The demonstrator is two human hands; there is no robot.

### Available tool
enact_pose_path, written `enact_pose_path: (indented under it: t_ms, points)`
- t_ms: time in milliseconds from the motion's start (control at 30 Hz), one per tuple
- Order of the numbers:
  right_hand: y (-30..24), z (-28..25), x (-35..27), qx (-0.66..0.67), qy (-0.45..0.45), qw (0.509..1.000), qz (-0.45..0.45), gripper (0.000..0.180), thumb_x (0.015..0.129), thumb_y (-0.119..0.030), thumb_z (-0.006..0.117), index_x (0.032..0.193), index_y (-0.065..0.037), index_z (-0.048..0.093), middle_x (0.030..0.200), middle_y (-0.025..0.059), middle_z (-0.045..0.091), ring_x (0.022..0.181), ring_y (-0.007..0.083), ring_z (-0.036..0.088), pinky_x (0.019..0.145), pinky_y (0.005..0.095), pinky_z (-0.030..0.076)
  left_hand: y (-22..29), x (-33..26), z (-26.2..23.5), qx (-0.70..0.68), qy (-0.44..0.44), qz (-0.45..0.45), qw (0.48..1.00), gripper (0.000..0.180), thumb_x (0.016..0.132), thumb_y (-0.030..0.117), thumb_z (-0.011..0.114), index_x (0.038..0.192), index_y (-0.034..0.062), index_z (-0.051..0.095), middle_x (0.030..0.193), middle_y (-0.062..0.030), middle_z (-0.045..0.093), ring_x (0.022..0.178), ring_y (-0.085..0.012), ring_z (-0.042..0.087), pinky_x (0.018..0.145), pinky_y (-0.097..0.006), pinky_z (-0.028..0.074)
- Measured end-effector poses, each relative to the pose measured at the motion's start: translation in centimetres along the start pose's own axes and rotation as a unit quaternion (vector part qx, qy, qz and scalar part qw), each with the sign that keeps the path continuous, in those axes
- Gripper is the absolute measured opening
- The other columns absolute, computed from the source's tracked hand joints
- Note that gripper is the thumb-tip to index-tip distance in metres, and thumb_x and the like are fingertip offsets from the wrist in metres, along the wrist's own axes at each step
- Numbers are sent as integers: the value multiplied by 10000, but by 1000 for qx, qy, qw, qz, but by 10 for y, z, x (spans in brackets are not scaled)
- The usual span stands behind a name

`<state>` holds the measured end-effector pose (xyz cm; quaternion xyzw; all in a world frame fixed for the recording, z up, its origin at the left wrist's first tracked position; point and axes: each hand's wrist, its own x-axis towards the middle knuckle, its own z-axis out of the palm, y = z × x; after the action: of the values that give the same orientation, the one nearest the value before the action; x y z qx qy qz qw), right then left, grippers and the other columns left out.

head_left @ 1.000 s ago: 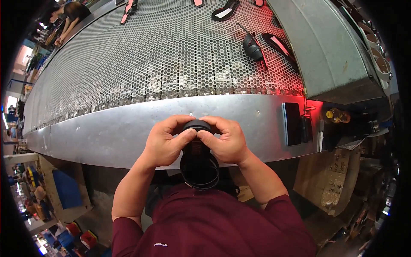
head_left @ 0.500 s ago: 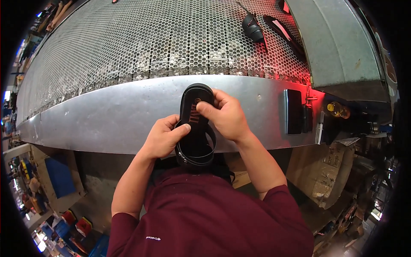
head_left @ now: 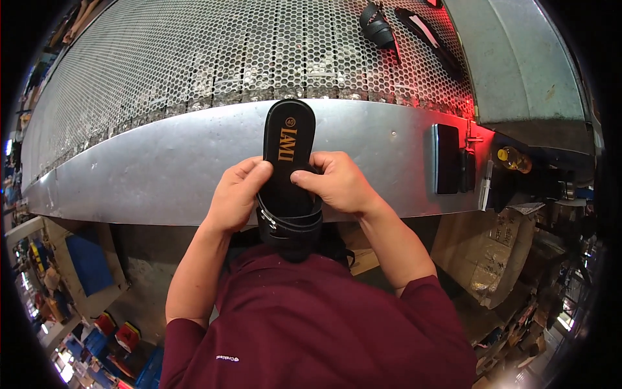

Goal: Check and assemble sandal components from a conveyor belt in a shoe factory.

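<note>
Black sandal (head_left: 288,170) is held sole-up near the chest, above the near metal edge (head_left: 162,168); left hand (head_left: 236,194) & right hand (head_left: 337,183) are clamped on its strap. Judged mid-check, sandal not yet put on the perforated belt (head_left: 194,58).

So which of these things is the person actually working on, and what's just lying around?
In hand:
black sandal, held by the left hand and right hand

Lying about:
dark footwear pieces on the perforated metal belt
yellow-capped bottle
cardboard box
</note>
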<state>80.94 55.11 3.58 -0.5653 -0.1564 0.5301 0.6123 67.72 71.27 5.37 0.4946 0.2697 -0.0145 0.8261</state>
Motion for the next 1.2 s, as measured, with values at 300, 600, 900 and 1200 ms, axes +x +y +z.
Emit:
enact_pose_path:
  t_ms: [300, 600, 900, 1200]
  points:
    - [7, -14, -6, 36, 26, 999, -14, 236, 892, -116, 663, 1001, 92, 669, 899, 81, 699, 794, 103, 641, 716, 262, 539, -35, -21, -10, -55, -34, -100, 993, 248, 897, 45, 614, 1137, -18, 608, 1001, -44, 673, 902, -98, 631, 831, -259, 508]
    - [-12, -22, -16, -20, -38, 998, 40, 248, 863, -99, 684, 1047, 67, 669, 971, 79, 698, 853, 111, 644, 768, 285, 535, -35, -21, 17, -9, 60, -47, 997, 104, 935, 66, 616, 1002, -12, 613, 868, -29, 664, 753, -56, 609, 686, -222, 509]
    - [9, -33, -20, -22, -79, 995, 56, 235, 861, -91, 676, 1047, 54, 673, 961, 59, 705, 869, 107, 643, 793, 288, 528, -35, -21, 35, 30, 87, -49, 995, 63, 931, 46, 616, 954, -11, 602, 812, -17, 653, 695, -44, 587, 631, -209, 490]
    - [2, -44, -27, 17, -38, 999, 32, 240, 881, -51, 650, 1097, 53, 655, 1013, 61, 693, 899, 118, 642, 827, 296, 529, -41, -21, 35, -75, 72, -50, 993, 311, 923, 91, 649, 1192, -51, 583, 1008, -65, 670, 840, -75, 615, 746, -220, 511]
